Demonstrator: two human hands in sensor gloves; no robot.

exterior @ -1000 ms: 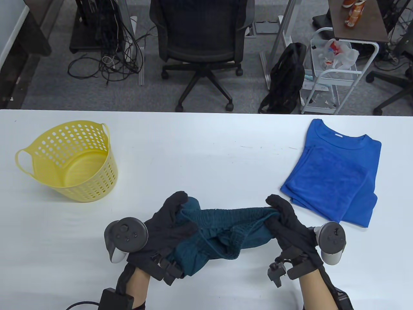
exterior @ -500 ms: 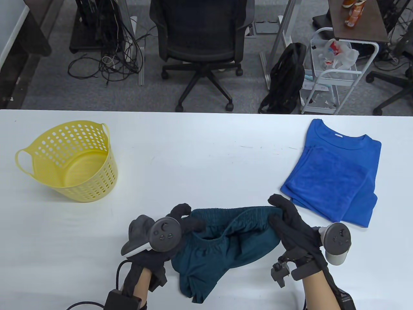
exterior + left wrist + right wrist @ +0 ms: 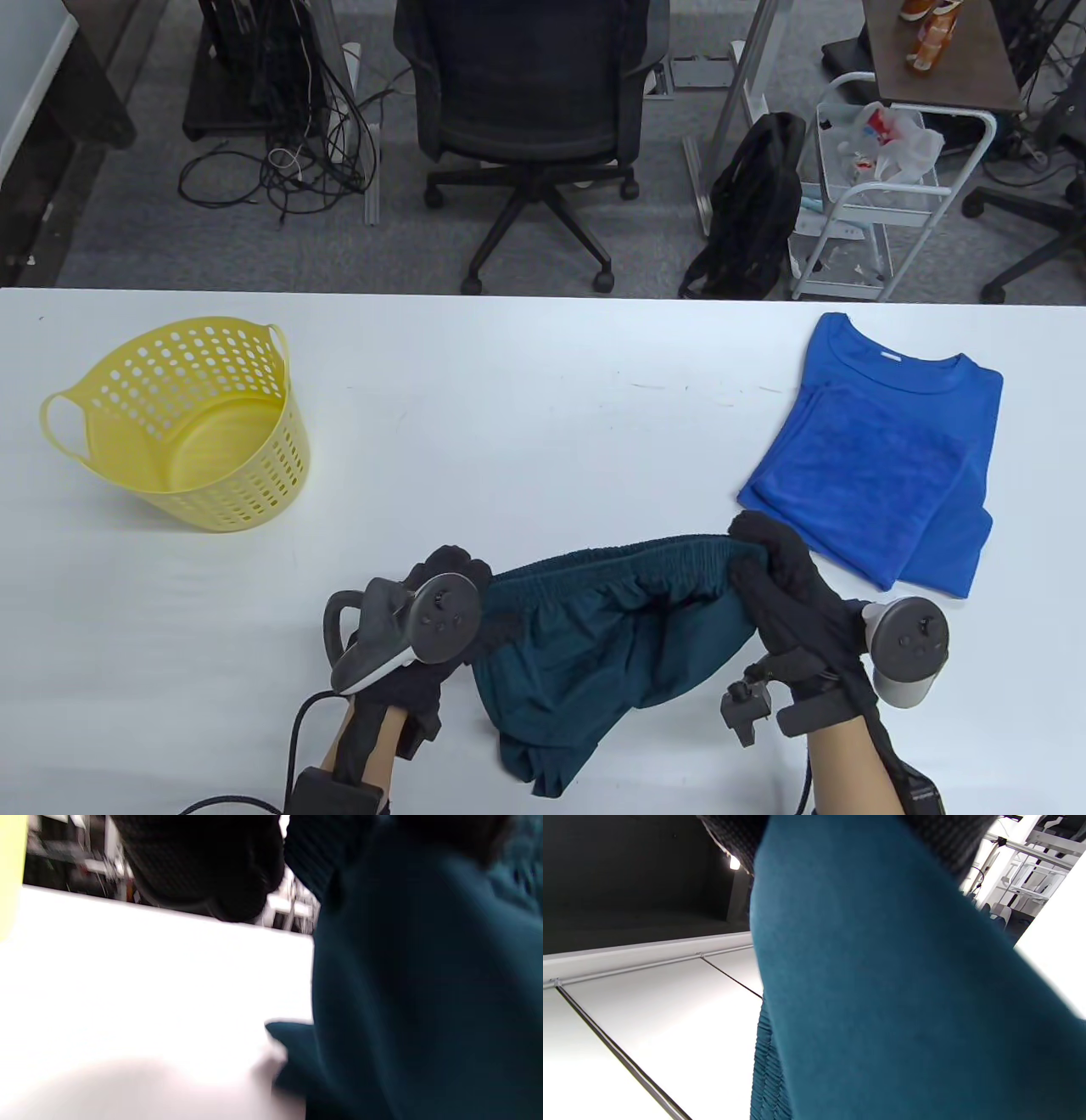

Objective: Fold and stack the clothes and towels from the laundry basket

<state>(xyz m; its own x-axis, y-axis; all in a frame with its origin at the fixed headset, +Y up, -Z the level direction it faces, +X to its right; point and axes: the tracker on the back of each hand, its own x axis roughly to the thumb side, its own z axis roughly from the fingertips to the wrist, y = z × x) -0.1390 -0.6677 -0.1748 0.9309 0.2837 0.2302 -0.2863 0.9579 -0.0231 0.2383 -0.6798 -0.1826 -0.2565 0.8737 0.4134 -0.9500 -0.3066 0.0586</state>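
A pair of dark teal shorts (image 3: 602, 645) hangs by its elastic waistband above the table's near edge. My left hand (image 3: 462, 586) grips the waistband's left end. My right hand (image 3: 764, 552) grips its right end. The legs droop down toward me. The shorts fill the right side of the left wrist view (image 3: 424, 984), with my gloved fingers (image 3: 203, 866) at the top. They fill the middle of the right wrist view (image 3: 882, 984). A folded blue T-shirt (image 3: 882, 458) lies flat at the right. The yellow laundry basket (image 3: 182, 424) stands at the left, nothing visible inside.
The white table (image 3: 526, 407) stretches between basket and T-shirt. Beyond the far edge stand an office chair (image 3: 530, 110), a black bag (image 3: 755, 204) and a white cart (image 3: 874, 187).
The bunched shorts have opened out and now hang from the waistband. My left hand turned over and shifted right along the waistband. My right hand moved slightly right and toward me.
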